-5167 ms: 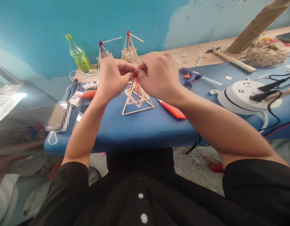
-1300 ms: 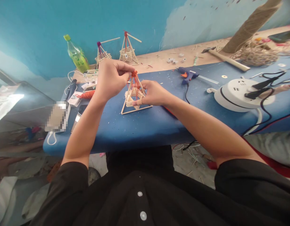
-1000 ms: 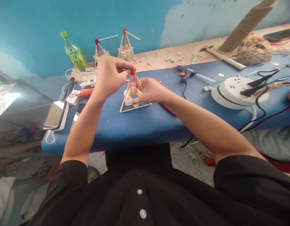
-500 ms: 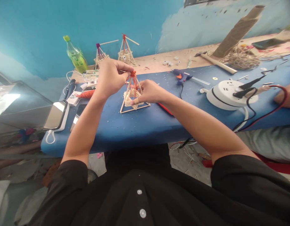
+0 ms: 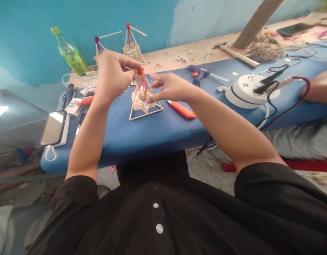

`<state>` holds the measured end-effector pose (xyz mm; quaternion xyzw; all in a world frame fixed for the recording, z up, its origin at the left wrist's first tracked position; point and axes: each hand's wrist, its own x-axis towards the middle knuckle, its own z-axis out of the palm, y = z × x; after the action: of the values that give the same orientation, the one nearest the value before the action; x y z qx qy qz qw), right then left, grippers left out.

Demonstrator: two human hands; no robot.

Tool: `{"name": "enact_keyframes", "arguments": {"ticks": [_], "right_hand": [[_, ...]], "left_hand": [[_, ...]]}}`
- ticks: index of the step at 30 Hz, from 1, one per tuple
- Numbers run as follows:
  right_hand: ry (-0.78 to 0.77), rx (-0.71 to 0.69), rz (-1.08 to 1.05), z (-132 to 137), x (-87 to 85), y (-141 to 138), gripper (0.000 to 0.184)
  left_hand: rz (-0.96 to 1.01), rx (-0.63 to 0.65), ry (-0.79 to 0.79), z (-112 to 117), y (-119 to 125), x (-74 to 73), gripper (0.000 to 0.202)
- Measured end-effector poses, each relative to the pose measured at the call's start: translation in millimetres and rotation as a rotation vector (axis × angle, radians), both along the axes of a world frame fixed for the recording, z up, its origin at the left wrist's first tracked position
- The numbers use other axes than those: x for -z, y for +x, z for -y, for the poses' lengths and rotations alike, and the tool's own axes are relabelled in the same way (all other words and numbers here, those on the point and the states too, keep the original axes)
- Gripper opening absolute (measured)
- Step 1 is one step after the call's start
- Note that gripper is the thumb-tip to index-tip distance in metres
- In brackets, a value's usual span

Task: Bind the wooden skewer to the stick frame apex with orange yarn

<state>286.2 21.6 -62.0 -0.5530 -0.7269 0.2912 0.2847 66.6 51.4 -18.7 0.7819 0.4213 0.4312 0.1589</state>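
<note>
A small pyramid frame of thin wooden sticks (image 5: 146,116) stands upright on the blue table, its top wound with orange cord (image 5: 141,72). Inside the frame sits a stacked-stick basket (image 5: 138,103), with orange strands running down to it. My left hand (image 5: 116,72) pinches the corded tip between thumb and forefinger. My right hand (image 5: 174,88) is at the frame's right side, fingers spread, the thumb by the basket's edge; whether it touches is unclear. Right of the frame lies an orange-handled cutter (image 5: 182,109), partly behind my right wrist.
Behind stand two similar stick frames (image 5: 133,51) and a green bottle (image 5: 73,55). A glue gun (image 5: 196,72), a hammer (image 5: 239,56) and a white power socket (image 5: 249,92) with cables lie to the right. On the left are a phone (image 5: 54,125) and orange cord (image 5: 86,101). Another person's arm (image 5: 319,86) rests far right.
My right hand has loosened from the basket and spread its fingers, uncovering more of the orange cutter. My left hand keeps its pinch on the tip. The camera view has shifted slightly.
</note>
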Motion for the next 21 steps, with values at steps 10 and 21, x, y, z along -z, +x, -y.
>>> {"name": "enact_keyframes", "arguments": {"ticks": [10,21], "right_hand": [[0.085,0.575,0.272,109.4,-13.7,121.7,0.016],[-0.115,0.551,0.467,145.3,57.7,121.2,0.014]], "left_hand": [[0.003,0.014,-0.065,12.7,-1.1,-7.5,0.012],[-0.094,-0.1,0.006,3.2,0.8,-22.0,0.017]]}}
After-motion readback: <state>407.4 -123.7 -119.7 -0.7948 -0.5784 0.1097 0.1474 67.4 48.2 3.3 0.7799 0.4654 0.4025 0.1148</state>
